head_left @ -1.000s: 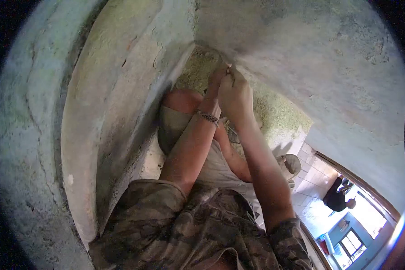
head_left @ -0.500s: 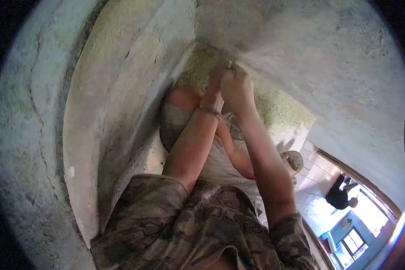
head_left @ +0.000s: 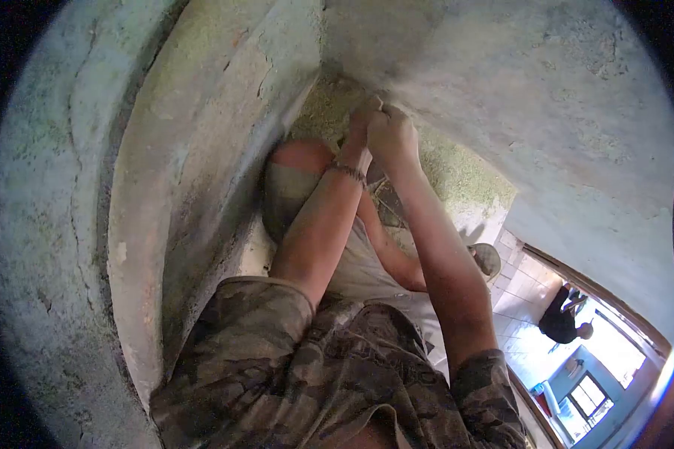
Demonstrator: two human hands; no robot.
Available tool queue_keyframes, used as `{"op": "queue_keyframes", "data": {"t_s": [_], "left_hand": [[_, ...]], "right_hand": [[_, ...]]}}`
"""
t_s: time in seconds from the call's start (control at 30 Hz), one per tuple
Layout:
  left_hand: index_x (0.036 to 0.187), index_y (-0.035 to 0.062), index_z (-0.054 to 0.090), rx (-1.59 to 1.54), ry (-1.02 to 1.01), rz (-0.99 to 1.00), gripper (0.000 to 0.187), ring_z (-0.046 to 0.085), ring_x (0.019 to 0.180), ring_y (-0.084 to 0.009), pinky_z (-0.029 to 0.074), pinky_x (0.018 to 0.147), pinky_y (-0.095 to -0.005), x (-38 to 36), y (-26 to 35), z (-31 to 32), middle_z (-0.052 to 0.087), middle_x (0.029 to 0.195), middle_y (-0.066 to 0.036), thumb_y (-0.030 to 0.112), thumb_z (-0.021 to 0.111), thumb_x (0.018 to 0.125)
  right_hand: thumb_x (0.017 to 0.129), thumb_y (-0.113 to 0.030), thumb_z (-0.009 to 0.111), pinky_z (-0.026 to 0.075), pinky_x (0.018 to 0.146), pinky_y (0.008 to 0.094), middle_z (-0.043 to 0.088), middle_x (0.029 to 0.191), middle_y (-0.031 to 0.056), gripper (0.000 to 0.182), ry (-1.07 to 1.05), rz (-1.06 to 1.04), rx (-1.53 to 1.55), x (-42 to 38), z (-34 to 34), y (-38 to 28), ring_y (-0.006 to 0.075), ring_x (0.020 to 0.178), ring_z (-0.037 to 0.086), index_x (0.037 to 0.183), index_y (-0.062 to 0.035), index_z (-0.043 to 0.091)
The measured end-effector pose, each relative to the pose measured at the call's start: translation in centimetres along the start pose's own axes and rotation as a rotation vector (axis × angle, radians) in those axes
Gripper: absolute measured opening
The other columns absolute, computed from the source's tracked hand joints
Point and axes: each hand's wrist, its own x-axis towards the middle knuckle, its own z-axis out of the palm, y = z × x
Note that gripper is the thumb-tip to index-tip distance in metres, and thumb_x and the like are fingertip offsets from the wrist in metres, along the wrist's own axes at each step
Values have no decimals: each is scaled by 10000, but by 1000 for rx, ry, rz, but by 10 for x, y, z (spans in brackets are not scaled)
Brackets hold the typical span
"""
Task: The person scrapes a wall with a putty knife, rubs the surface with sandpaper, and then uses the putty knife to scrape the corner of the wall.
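Two bare hands meet just beside the wall corner (head_left: 329, 71), left hand (head_left: 361, 123) and right hand (head_left: 394, 141) touching. The right grip is narrow, curled around what seems to be a slim thing (head_left: 380, 103) whose pale tip pokes out near the corner; dim light hides what it is. The left hand's fingers are largely covered, so I cannot tell its grip. Holding the hands together probably steadies so small a piece. A bracelet (head_left: 348, 173) circles the left wrist. Farther from the corner, beneath the forearms, are a co-worker's bent arm (head_left: 388, 253) and cap (head_left: 486, 260). No container can be made out with certainty; well apart from the corner, through a doorway, a blue-and-red object (head_left: 540, 398) is too small to read.
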Motion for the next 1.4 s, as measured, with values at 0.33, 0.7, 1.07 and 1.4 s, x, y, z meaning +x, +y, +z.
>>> {"op": "queue_keyframes", "data": {"t_s": [0.33,0.7,1.07,1.4], "left_hand": [[762,43,487,-16,39,12,163,525,704,-239,418,638,-364,-2,1,-2,522,756,-96,166,549,849],[761,37,485,-3,37,11,163,528,707,-249,418,640,-368,8,-5,-10,523,758,-104,162,554,840],[760,30,483,19,65,30,164,530,710,-258,418,642,-373,-1,-7,-15,525,760,-112,157,559,831],[760,24,481,254,26,191,166,533,713,-266,418,644,-376,5,-14,-4,526,761,-119,153,564,823]], "right_hand": [[888,-258,424,445,904,503,597,1062,329,389,34,-124,98,-8,-6,-7,500,1061,539,1113,-5,616],[891,-242,429,442,918,497,583,1083,344,431,-34,-113,106,-3,-2,-14,513,1056,534,1196,32,563],[901,-231,433,447,908,488,595,1068,341,416,-28,-126,119,-7,0,-16,491,1052,558,1185,32,583],[889,-188,460,469,869,387,635,1003,290,374,28,-164,189,-12,-13,-16,356,991,635,1135,53,606]]}}
